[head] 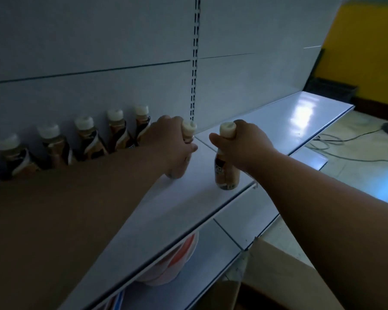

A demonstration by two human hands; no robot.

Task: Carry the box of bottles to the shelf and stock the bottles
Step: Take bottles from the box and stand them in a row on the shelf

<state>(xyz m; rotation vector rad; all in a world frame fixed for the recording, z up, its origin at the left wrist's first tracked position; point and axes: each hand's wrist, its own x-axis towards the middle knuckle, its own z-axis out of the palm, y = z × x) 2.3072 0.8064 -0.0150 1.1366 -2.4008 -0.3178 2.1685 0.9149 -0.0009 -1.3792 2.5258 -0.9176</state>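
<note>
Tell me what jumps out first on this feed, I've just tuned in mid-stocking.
Two hands at centre, each gripping a cream-capped bottle by the neck on the white shelf: the left hand on one bottle near the back panel, the right hand on another bottle near the front edge. Behind the left arm, a row of bottles lines the back panel.

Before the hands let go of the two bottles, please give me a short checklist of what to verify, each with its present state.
1. Left hand grips its bottle: ok.
2. Right hand grips its bottle: ok.
3. Right bottle's base sits on the shelf: ok.
4. Left bottle's base sits flat: cannot tell, the hand hides it.
5. Right bottle is well back from the front edge: not ok, it is close.
6. Back row of bottles stands upright: ok.
</note>
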